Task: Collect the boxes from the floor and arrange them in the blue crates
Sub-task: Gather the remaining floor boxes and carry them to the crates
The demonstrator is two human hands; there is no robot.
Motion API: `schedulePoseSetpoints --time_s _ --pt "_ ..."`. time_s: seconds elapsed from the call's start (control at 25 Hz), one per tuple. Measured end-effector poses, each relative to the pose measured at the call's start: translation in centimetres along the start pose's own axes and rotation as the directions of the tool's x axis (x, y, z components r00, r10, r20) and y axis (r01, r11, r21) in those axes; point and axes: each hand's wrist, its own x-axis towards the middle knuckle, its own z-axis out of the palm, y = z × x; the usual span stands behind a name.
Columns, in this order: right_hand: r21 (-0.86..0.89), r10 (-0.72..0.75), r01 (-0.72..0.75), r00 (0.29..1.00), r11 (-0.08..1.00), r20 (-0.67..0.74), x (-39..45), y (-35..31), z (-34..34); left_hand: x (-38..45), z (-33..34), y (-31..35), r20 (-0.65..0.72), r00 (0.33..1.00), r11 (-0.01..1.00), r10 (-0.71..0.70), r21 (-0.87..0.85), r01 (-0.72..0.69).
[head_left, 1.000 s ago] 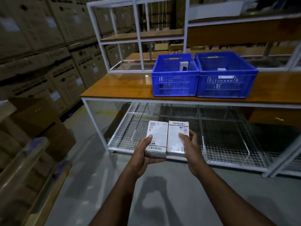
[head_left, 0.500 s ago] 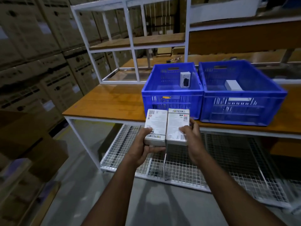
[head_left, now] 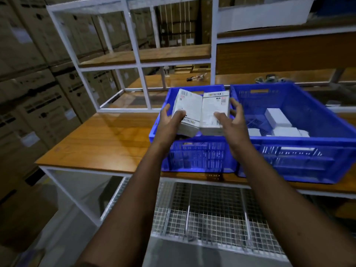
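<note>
Two blue crates stand side by side on the wooden table: the left crate [head_left: 194,157] and the right crate [head_left: 300,151]. I hold two white Portronics boxes side by side over the left crate's opening. My left hand [head_left: 171,120] grips the left box [head_left: 189,112], thumb on top. My right hand [head_left: 230,118] grips the right box [head_left: 214,110] from its right side. Several small white boxes [head_left: 277,122] lie inside the right crate. The left crate's inside is hidden by the held boxes.
The wooden tabletop [head_left: 100,139] extends left of the crates. A white metal shelf frame [head_left: 134,54] rises behind them. A wire mesh shelf [head_left: 212,218] sits under the table. Stacked cardboard cartons [head_left: 34,74] line the left side.
I have moved closer to the table and raised both boxes from below the table edge to above the left crate. The left box now tilts slightly away from the right one.
</note>
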Motion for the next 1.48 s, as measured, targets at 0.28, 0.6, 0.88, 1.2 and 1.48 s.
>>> schedulePoseSetpoints --time_s 0.28,0.6,0.88,1.2,1.48 --pt "-0.774 0.059 -0.052 0.998 0.631 -0.019 8.3 2.9 1.7 9.9 3.8 -2.2 0.064 0.998 0.761 -0.027 0.648 -0.021" --pt "-0.992 0.547 -0.075 0.837 0.104 -0.006 11.0 4.4 2.9 12.5 5.3 -4.9 0.32 0.774 0.425 -0.546 0.902 -0.072" --pt "-0.992 0.68 0.113 0.723 0.052 0.118 10.9 3.9 3.5 11.6 5.3 -4.1 0.218 0.783 0.287 -0.583 0.957 -0.053" --pt "-0.93 0.04 0.142 0.985 0.338 0.165 8.6 6.0 2.7 8.4 3.9 -4.1 -0.055 0.992 0.493 0.111 0.87 -0.007" --pt "-0.588 -0.459 0.556 0.828 0.588 0.323 3.5 6.7 5.6 2.1 0.9 -4.2 -0.396 0.763 0.574 0.512 0.818 0.039"
